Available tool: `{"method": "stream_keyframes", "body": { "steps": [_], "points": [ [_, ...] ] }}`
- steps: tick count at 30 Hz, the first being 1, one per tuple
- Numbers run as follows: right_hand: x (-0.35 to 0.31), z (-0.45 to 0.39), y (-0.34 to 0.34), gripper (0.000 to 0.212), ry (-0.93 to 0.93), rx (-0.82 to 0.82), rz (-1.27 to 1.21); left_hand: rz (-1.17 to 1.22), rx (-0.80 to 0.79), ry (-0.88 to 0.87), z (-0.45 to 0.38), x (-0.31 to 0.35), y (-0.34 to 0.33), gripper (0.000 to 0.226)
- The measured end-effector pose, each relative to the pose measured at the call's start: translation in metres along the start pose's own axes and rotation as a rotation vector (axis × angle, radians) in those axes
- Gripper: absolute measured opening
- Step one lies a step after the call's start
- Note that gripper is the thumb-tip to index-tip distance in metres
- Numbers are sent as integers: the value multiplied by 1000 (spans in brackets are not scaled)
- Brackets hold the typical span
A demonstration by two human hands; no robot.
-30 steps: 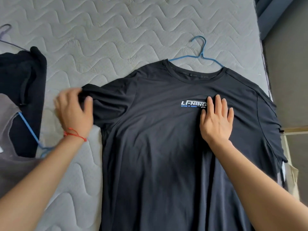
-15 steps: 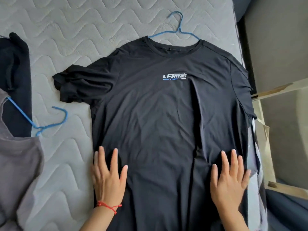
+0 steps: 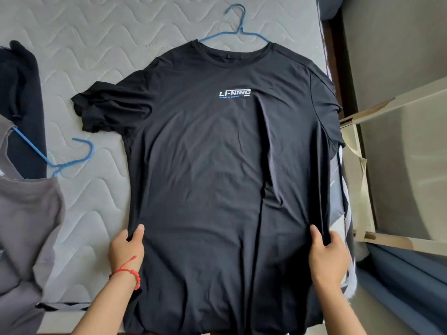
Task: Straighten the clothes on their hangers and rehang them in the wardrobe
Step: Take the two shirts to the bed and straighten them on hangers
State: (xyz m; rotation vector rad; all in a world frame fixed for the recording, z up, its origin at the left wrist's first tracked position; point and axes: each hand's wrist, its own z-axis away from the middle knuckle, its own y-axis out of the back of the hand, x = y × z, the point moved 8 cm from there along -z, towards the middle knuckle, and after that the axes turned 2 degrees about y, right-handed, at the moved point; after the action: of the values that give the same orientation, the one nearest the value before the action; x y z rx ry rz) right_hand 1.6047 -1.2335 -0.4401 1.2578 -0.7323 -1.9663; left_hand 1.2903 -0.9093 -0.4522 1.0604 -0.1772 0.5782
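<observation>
A black T-shirt (image 3: pixel 217 165) with a white chest logo lies face up on the quilted mattress (image 3: pixel 96 44). A blue hanger (image 3: pixel 238 32) sits inside it, its hook sticking out of the collar. My left hand (image 3: pixel 125 250) pinches the shirt's left side edge low down, thumb on top. On the opposite side edge, my right hand (image 3: pixel 326 252) grips the fabric at the same height. A long vertical fold runs down the right half of the shirt.
A grey garment (image 3: pixel 26 226) on a second blue hanger (image 3: pixel 70 160) lies at the left, next to a dark garment (image 3: pixel 21 105). The mattress edge runs down the right side, with a pale wooden frame (image 3: pixel 362 189) and dark fabric (image 3: pixel 399 286) beyond it.
A second ago my left hand was at the sleeve and my right on the chest. Both slid down flat to the lower shirt, and now they have closed on its two side edges.
</observation>
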Motion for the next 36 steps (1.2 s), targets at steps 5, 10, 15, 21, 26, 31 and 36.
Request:
{"method": "stream_keyframes", "body": {
  "steps": [5,10,15,21,26,31,36],
  "points": [
    [9,-24,34,36,-15,119,1,-42,41,-5,-10,-10,20,37],
    [18,-21,36,34,-15,45,-19,-27,-11,-4,5,-10,20,46],
    [38,10,27,46,-79,-84,-66,23,-104,81,33,-39,12,42],
    [54,25,26,21,-19,-204,69,-34,-60,95,51,-66,16,40],
    [67,1,65,23,-60,-60,221,-130,-57,51,35,-79,32,40],
    [35,7,70,37,231,77,358,-196,-104,12,35,-87,24,39],
    [-7,68,1,50,774,-83,526,-152,-59,13,39,-88,21,40]
  ]
}}
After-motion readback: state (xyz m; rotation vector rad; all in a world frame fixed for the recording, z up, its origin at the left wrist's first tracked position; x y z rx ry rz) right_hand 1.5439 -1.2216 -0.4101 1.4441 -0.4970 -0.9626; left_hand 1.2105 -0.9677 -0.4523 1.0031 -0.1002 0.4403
